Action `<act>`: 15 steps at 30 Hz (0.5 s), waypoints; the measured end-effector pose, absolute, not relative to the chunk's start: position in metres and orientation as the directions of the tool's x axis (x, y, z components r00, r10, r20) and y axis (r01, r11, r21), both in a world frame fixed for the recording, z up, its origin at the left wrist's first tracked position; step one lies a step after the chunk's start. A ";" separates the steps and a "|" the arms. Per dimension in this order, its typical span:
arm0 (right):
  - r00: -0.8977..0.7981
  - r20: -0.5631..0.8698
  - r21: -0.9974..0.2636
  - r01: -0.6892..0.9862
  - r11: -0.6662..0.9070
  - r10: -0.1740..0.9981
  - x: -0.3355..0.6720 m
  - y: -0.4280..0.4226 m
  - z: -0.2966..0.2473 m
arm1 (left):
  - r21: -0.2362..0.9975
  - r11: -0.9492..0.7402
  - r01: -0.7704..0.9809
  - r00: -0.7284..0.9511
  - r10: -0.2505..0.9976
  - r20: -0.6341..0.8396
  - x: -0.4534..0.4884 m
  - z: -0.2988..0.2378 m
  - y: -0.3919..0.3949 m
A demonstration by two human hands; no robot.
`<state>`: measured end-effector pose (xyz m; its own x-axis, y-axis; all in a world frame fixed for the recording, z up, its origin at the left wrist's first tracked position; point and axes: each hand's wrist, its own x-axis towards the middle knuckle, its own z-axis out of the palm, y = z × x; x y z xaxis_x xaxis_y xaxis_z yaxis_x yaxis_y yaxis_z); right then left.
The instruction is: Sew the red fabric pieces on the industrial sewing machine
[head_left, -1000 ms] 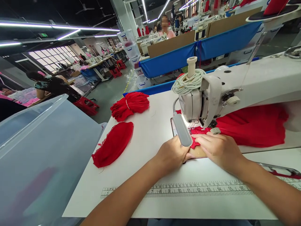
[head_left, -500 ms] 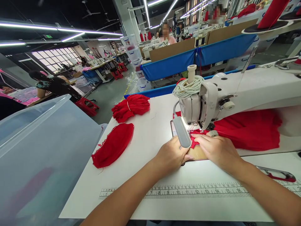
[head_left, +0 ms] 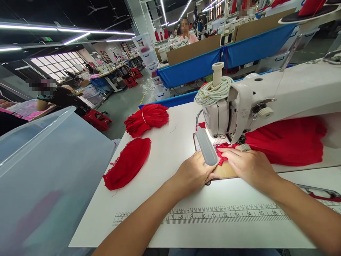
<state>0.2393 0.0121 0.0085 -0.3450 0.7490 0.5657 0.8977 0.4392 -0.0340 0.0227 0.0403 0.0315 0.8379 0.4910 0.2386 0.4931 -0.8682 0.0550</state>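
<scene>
Red fabric (head_left: 287, 142) with a lacy edge (head_left: 221, 156) lies under the head of a white sewing machine (head_left: 217, 119) and spreads out to the right behind it. My right hand (head_left: 252, 167) presses and grips the lacy edge just in front of the needle area, fingers close together. On the other side of that edge, my left hand (head_left: 195, 172) is closed at the fabric, thumb tucked low. A grey lamp (head_left: 207, 147) on a bent stalk hides part of its fingers. The needle itself is hard to make out.
A tied red bundle (head_left: 146, 120) and a folded red lace-edged piece (head_left: 128, 163) lie on the white table (head_left: 160, 153). A printed ruler (head_left: 197, 215) runs along its front. Thread snips (head_left: 323, 193) lie right; a clear bin (head_left: 53, 170) stands left.
The view has shifted slightly, moving the machine a little in the picture. Both hands keep nearly the same place at the red fabric; its lacy edge shows little change.
</scene>
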 end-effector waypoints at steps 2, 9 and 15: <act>-0.349 0.569 -0.031 0.896 0.444 0.745 0.239 0.012 0.009 | 0.057 -0.875 0.481 0.840 0.479 0.255 0.022 0.034 0.041; -0.333 0.565 -0.083 0.888 0.453 0.755 0.240 0.012 0.006 | 0.020 -0.883 0.469 0.844 0.455 0.284 0.024 0.033 0.046; -0.333 0.521 -0.100 0.890 0.444 0.786 0.240 0.011 0.006 | 0.149 -0.831 0.536 0.723 0.543 0.426 0.035 0.026 0.054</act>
<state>0.2398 0.0112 0.0060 -0.3335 0.7859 0.5207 0.8903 0.4442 -0.1003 0.0346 0.0537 0.0264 0.7234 0.5430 0.4264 0.5360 -0.8310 0.1490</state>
